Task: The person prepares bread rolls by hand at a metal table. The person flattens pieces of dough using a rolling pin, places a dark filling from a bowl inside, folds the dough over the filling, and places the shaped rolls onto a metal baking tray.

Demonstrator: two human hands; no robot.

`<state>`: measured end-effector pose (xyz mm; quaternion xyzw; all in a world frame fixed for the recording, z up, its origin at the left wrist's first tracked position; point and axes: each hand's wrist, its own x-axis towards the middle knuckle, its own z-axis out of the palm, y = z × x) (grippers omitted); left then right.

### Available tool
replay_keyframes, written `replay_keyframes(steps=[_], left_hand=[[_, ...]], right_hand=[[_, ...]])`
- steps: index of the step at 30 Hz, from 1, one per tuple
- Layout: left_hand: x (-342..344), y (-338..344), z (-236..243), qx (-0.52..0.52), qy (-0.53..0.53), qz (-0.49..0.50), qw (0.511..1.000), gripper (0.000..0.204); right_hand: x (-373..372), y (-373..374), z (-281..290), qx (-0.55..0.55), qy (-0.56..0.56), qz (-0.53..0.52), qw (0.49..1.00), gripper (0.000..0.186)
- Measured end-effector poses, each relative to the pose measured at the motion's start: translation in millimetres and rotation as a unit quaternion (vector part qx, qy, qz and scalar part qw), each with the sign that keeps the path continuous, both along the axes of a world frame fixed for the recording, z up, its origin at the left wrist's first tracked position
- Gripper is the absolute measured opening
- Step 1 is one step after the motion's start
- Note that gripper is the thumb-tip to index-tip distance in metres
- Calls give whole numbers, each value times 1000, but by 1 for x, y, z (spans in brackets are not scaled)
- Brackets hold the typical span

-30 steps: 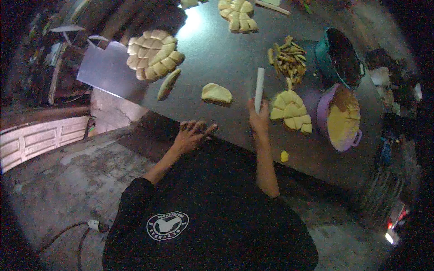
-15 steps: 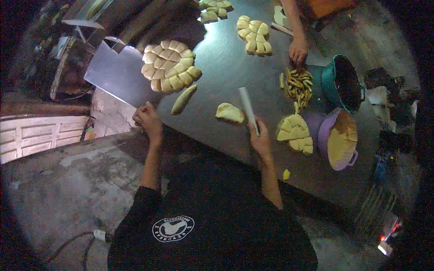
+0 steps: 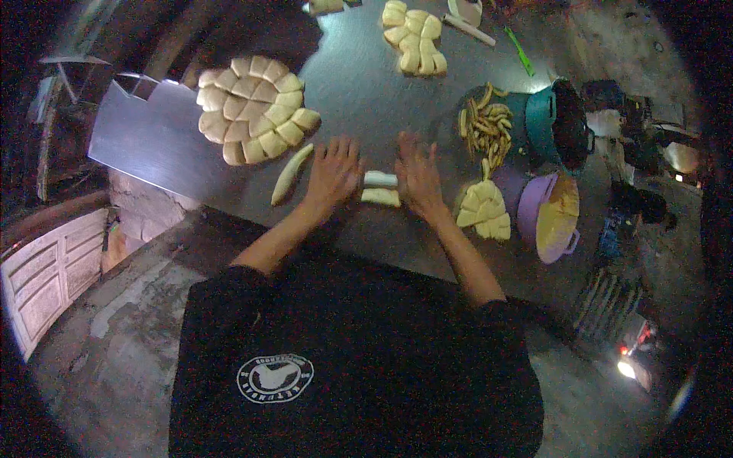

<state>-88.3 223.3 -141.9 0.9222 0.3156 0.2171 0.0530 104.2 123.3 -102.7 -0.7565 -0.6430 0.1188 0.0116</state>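
A short white rolling pin (image 3: 380, 179) lies crosswise over a small piece of dough (image 3: 380, 197) on the metal table. My left hand (image 3: 334, 169) rests over the pin's left end, palm down, fingers stretched away from me. Over the other end lies my right hand (image 3: 419, 174), its fingers also extended and somewhat blurred. Both hands hide the pin's ends. Just left of my left hand is a long, tapered roll of dough (image 3: 292, 175). Beyond it sits a large cluster of cut dough pieces (image 3: 256, 107).
On the right are a pile of yellow-brown strips (image 3: 487, 126), more cut dough (image 3: 485, 210), a green pot (image 3: 540, 122) and a purple pot (image 3: 534, 210). Farther off lie another dough cluster (image 3: 414, 38), a pale rod (image 3: 469, 30) and a thin green tool (image 3: 519, 52).
My right hand has brought the rolling pin down from a raised, tilted hold onto the dough. My left hand has moved from the table edge to the pin. Another person's hand has left the strips.
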Motion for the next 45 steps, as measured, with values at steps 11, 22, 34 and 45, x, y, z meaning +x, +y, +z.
replay_keyframes(steps=[11,22,34,45], left_hand=[[12,48,1,73,12,-163,984,29],[21,42,3,-28,28,-294,955,28],[51,43,-24,5,2,-231,973,23],[7,-23,12,-21,14,69,997,59]], right_hand=[[20,69,8,115,-28,-181,976,58],[-31,-42,7,24,-1,-141,990,54],[29,24,-23,109,-48,-383,916,66],[-25,-4,-9,132,-89,-286,945,62]])
